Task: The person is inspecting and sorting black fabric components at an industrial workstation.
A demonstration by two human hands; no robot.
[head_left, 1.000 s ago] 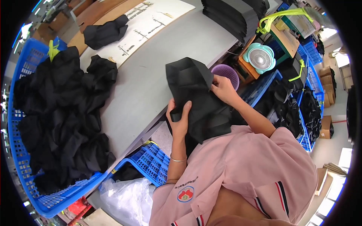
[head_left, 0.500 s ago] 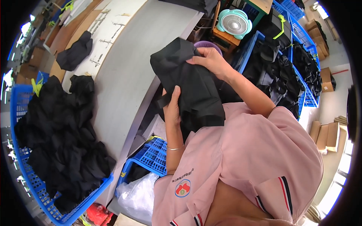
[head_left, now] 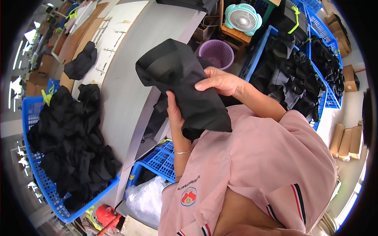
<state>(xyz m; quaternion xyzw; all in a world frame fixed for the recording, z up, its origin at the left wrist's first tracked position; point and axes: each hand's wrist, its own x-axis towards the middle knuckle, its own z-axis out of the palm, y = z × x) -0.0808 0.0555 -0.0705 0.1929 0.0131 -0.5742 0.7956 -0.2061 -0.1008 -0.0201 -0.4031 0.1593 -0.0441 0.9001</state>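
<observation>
Both hands hold one black fabric piece (head_left: 185, 84) up in front of the person's chest, beside the grey table (head_left: 126, 90). The left hand (head_left: 176, 114) is closed around it from beneath, mostly hidden by cloth, while the right hand (head_left: 219, 81) pinches its upper edge. More black fabric fills the blue basket (head_left: 37, 173) to the left.

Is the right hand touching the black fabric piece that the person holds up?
Touching. The head view shows the right hand lying flat on the black fabric piece, fingers pressed on its surface with no gap, while the left hand grips it from below.
</observation>
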